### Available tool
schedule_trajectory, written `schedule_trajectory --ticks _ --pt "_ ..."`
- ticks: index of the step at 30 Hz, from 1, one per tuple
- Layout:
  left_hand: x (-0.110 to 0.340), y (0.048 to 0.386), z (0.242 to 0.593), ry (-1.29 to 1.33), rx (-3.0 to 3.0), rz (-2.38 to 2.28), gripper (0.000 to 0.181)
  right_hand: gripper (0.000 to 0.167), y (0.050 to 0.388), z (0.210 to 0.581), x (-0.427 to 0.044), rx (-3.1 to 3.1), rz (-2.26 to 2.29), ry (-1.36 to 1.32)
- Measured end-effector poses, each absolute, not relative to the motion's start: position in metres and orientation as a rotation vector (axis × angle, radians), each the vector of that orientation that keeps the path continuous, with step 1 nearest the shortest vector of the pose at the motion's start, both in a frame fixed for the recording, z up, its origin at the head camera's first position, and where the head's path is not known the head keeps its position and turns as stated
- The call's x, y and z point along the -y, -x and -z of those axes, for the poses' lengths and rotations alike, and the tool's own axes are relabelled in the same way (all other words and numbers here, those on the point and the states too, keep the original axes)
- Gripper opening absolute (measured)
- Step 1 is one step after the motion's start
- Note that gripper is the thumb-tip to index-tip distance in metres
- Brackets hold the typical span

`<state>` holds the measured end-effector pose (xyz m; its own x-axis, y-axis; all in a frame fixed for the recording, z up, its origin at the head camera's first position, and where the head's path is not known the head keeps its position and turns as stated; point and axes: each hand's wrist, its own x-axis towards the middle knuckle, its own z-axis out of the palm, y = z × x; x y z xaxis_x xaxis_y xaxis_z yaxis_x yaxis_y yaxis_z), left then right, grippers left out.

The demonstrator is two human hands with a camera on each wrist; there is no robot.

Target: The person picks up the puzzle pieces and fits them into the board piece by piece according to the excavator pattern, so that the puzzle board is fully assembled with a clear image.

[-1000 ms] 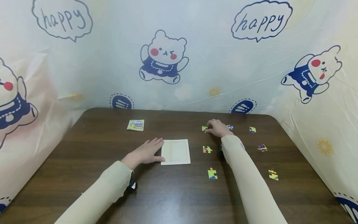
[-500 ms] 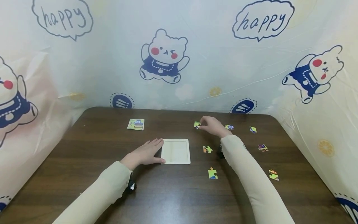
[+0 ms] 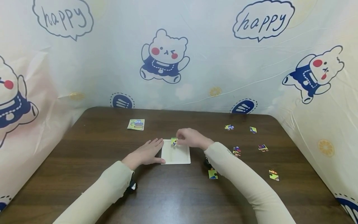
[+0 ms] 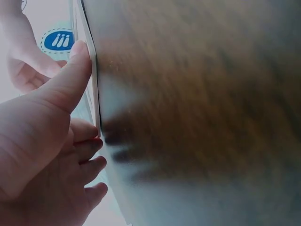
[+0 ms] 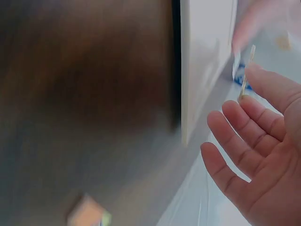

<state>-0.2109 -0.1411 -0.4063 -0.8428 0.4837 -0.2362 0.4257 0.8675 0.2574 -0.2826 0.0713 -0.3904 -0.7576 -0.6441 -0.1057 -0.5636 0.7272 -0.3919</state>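
My right hand (image 3: 192, 138) pinches a green puzzle piece (image 3: 173, 141) between thumb and index finger, over the far part of a white puzzle tray (image 3: 176, 157). In the right wrist view the piece (image 5: 252, 52) appears edge-on, apart from the tray (image 5: 207, 47), while the other fingers are loosely bent. My left hand (image 3: 145, 152) rests against the tray's left side, its fingers spread and thumb on the near left corner. Seen from the left wrist, the thumb (image 4: 70, 82) lies along the tray's edge.
Loose puzzle pieces lie to the right, among them a near one (image 3: 213, 174), a far one (image 3: 229, 127) and one by the right sleeve (image 3: 236, 150). A picture card (image 3: 136, 124) lies at the far left of the brown table (image 3: 167, 199). A printed cloth (image 3: 201, 71) hangs behind.
My right hand has carried the green piece from the far right of the table leftward and nearer, over the tray. The right forearm now hides one loose piece. My left hand has stayed put.
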Motion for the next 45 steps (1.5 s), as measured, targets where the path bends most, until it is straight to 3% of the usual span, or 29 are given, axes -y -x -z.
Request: schedule_trajectory --ticks 14,29,45 --pt "0.137 0.21 0.405 -0.713 -2.747 -0.249 0.084 0.022 0.276 0.404 -0.044 -2.743 0.374 1.006" --pt "0.138 0.211 0.407 -0.712 -2.748 -0.245 0.084 0.018 0.275 0.408 -0.041 -2.78 0.339 1.051" --pt "0.139 0.21 0.406 -0.702 -2.742 -0.234 0.084 0.024 0.274 0.402 -0.046 -2.686 0.412 1.046"
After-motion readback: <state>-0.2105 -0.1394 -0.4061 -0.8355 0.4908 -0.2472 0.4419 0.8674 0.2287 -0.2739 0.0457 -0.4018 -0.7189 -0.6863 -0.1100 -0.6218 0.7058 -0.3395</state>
